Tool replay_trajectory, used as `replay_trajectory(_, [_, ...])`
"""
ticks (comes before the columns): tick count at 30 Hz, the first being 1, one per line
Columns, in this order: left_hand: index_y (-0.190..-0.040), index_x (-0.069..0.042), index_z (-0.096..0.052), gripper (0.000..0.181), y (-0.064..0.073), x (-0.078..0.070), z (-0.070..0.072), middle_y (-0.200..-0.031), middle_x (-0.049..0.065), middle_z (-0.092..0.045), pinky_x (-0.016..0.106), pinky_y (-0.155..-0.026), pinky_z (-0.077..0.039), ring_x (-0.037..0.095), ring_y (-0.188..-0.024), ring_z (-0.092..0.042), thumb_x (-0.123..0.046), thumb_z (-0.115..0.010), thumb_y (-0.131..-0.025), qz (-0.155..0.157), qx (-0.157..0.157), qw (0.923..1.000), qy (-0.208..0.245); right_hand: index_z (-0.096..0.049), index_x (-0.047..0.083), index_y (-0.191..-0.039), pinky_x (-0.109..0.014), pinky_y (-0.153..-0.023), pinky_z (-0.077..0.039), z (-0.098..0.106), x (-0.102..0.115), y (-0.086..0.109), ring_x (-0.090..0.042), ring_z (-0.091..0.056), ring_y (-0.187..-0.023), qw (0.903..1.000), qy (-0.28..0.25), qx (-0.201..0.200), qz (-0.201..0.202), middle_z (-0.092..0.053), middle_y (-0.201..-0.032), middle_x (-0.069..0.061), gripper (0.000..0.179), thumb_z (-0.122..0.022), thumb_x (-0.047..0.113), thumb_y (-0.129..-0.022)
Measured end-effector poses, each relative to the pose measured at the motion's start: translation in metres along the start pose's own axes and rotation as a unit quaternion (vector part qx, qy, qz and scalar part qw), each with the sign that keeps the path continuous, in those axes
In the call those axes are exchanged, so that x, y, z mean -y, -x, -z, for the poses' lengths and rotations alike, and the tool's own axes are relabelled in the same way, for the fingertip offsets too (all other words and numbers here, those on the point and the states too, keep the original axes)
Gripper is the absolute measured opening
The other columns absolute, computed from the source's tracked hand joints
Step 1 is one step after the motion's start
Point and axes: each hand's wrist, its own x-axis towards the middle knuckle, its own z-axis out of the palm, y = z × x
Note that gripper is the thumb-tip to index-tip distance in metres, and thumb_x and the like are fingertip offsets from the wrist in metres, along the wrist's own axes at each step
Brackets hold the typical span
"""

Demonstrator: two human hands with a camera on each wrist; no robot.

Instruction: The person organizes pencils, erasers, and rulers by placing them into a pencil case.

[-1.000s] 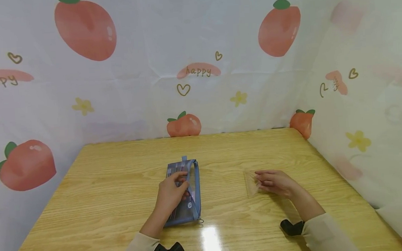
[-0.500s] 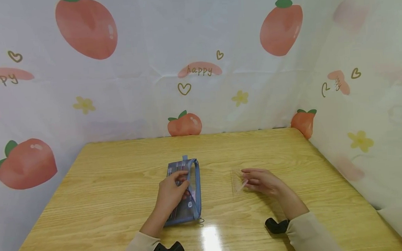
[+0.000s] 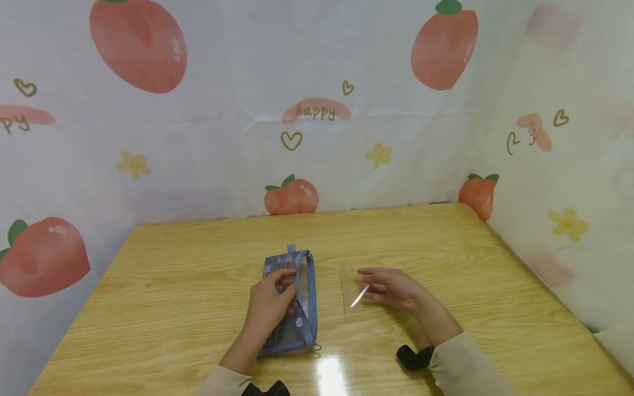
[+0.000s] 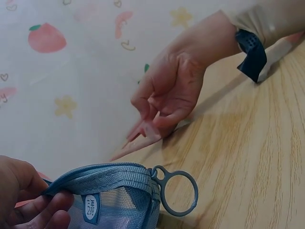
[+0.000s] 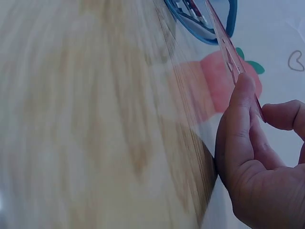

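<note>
A blue mesh zip pencil case (image 3: 289, 331) lies on the table with its zipped side gaping open; pens show inside it. My left hand (image 3: 271, 299) pinches the edge of its opening, fingers and thumb curled on the fabric, as the left wrist view also shows. To the right of the case, my right hand (image 3: 394, 286) pinches a clear pinkish set square (image 4: 145, 136) between thumb and fingers. The right wrist view shows the set square (image 5: 228, 52) nearly edge-on, pointing toward the case. A gap remains between it and the case in the head view.
The wooden table (image 3: 191, 258) extends around both hands. Patterned peach-print sheets (image 3: 214, 78) hang behind it and along its right side. A ring pull (image 4: 180, 193) hangs from the case's zip at its near end.
My right hand has moved left across the table with the set square, closer to the pencil case. The left hand and the case have stayed in place.
</note>
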Motion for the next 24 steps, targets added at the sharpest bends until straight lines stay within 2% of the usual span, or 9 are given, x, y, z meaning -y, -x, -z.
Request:
replay_trajectory(11, [-0.111, -0.010, -0.062, 0.032, 0.001, -0.001, 0.000, -0.092, 0.007, -0.061, 0.031, -0.045, -0.052, 0.014, -0.050, -0.060, -0.006, -0.060, -0.080, 0.002, 0.002, 1.0000, 0.000, -0.029, -0.008, -0.135, -0.030, -0.080, -0.050, -0.028, -0.005, -0.016, -0.016, -0.058, -0.079, 0.9991, 0.010, 0.042, -0.003, -0.056, -0.084, -0.008, 0.046, -0.040, 0.000, -0.092])
replay_trajectory(17, [-0.111, -0.009, -0.062, 0.032, 0.001, -0.002, 0.000, -0.092, 0.007, -0.061, 0.031, -0.045, -0.052, 0.014, -0.050, -0.060, -0.006, -0.060, -0.079, -0.001, 0.001, 1.0000, -0.003, -0.033, -0.010, -0.132, -0.034, -0.083, -0.048, -0.044, -0.010, -0.024, -0.017, -0.057, -0.079, 0.9994, -0.008, 0.033, -0.007, -0.055, -0.084, -0.010, 0.044, -0.041, -0.002, -0.089])
replay_trajectory(24, [-0.111, -0.010, -0.062, 0.032, 0.001, -0.002, -0.001, -0.092, 0.007, -0.061, 0.031, -0.044, -0.052, 0.013, -0.050, -0.060, -0.007, -0.060, -0.079, 0.002, 0.000, 1.0000, -0.005, -0.035, -0.012, -0.129, -0.033, -0.081, -0.049, -0.058, -0.015, -0.032, -0.018, -0.058, -0.077, 0.9994, -0.011, 0.034, 0.000, -0.053, -0.084, -0.011, 0.042, -0.041, -0.004, -0.088])
